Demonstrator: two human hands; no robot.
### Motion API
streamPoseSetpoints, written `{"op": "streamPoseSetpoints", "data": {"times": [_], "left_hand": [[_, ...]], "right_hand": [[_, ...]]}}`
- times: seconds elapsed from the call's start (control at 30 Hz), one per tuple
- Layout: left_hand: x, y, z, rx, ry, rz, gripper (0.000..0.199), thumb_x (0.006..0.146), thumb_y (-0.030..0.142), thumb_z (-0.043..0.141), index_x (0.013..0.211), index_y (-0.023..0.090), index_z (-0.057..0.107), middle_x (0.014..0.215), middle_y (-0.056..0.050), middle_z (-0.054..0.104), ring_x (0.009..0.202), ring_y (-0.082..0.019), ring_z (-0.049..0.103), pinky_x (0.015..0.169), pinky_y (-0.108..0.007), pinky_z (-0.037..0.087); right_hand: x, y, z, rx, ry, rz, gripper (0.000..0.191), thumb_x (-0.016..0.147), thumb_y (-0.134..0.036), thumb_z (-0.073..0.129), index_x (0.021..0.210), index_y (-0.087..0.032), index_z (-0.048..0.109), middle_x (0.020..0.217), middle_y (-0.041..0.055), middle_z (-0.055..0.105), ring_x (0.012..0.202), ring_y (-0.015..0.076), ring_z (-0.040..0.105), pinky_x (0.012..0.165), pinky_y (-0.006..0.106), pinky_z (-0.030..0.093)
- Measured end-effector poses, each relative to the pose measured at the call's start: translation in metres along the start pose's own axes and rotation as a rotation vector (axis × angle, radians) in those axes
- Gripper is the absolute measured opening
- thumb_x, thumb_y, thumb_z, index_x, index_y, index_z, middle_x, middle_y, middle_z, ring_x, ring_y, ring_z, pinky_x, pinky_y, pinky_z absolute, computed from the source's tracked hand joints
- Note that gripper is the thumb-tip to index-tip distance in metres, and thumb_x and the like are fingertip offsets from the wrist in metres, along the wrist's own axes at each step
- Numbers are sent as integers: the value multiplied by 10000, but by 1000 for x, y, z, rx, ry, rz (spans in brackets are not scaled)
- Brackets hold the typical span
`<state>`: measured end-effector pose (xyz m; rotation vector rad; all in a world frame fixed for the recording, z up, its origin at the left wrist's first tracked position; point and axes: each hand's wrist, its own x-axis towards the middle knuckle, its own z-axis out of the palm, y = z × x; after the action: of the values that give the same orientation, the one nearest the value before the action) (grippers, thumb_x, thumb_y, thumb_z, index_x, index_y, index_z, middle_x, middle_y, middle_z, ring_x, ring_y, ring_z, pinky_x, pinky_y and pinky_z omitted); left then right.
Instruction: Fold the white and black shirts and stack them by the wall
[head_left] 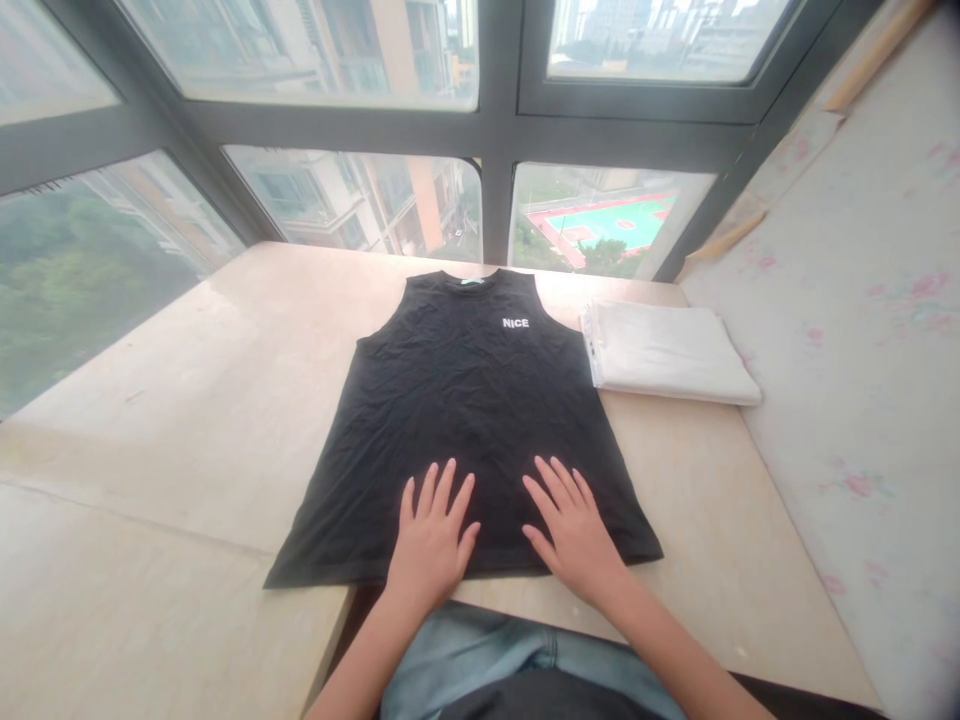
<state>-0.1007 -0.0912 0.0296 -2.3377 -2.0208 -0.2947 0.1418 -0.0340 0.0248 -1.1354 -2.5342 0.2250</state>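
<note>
A black sleeveless shirt lies spread out on a pale stone window ledge, its neckline toward the window and its hem toward me. White letters reading "NICE" show on the upper right of its front, and fine creases run across the fabric. My left hand rests on the lower part of the shirt, fingers spread. Beside it, to the right, my right hand lies on the same cloth near the hem, its fingers also stretched out. Neither hand holds anything.
A folded white cloth sits right of the shirt, near its armhole. Grey-framed windows close off the far side. Floral wallpaper covers the right wall. The ledge's front edge is close to my lap.
</note>
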Motion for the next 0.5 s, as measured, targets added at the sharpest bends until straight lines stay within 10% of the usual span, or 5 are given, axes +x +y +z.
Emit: {"op": "streamPoseSetpoints", "data": {"times": [0.5], "left_hand": [[-24, 19, -18, -283, -20, 267, 158, 934, 140, 496, 993, 187, 635, 953, -66, 643, 860, -197, 587, 761, -354, 493]], "right_hand": [[-13, -26, -2, 196, -28, -221, 177, 951, -137, 488, 909, -194, 650, 892, 47, 629, 855, 193, 545, 792, 364, 435]]}}
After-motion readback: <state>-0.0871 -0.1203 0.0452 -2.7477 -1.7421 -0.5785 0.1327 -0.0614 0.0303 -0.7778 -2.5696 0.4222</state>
